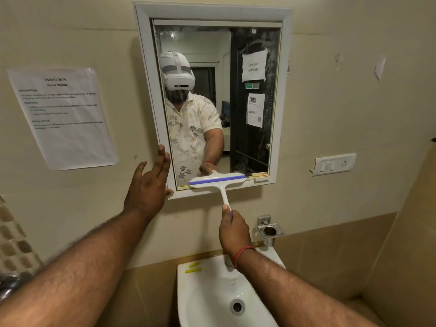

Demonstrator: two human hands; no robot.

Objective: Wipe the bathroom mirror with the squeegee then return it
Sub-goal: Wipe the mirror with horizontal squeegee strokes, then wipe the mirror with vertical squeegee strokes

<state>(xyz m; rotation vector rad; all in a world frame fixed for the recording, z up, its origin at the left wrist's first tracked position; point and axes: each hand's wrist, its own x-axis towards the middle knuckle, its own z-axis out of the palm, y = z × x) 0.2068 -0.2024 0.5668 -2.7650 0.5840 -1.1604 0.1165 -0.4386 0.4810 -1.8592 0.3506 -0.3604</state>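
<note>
A mirror (247, 138) in a white frame (141, 55) hangs on the beige wall. The white squeegee (217, 180) with a blue blade lies across the mirror's bottom edge, its handle pointing down. My right hand (233, 232) grips the end of that handle. My left hand (148, 182) rests with straight fingers on the frame's lower left corner, thumb on the bottom rail. The mirror reflects a person in a patterned shirt wearing a white headset.
A white sink (188, 291) sits below, with two yellow strips (193, 267) on its rim. A metal holder (269, 230) is fixed right of the handle. A switch plate (335, 164) is on the right wall, a printed sheet (63, 116) on the left.
</note>
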